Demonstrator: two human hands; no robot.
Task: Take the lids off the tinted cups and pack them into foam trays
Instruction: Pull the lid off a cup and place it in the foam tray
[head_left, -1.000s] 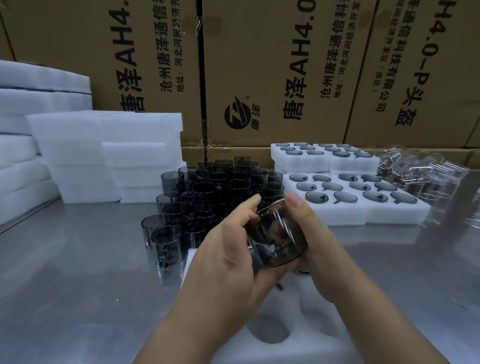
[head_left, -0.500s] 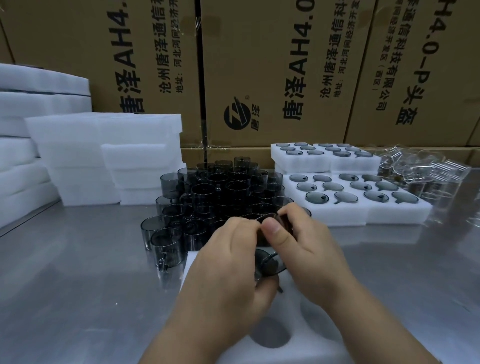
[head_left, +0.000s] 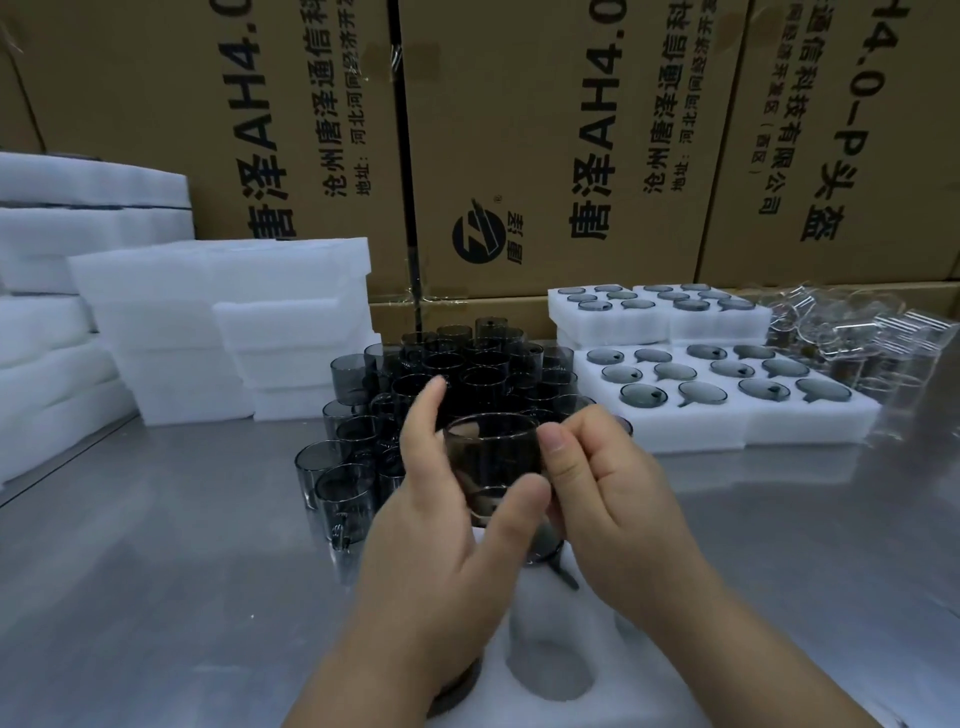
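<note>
Head view shows the tinted cup (head_left: 491, 457) held just above the foam tray (head_left: 623, 675), left hand (head_left: 441, 545) gripping its wall and right hand (head_left: 618, 499) pinching it with curled fingers; it looks light, rigid, slick and probably breakable, so the wall seems the safest hold.

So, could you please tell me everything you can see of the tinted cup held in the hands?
The tinted cup is a short, round, smoky-grey see-through cylinder, glass or plastic by its look, with a thin rim. It is held roughly upright, seemingly open end up, above the white foam tray. The left hand grips it, thumb across its lower front; the right hand pinches its right wall. Its base is hidden.
</note>
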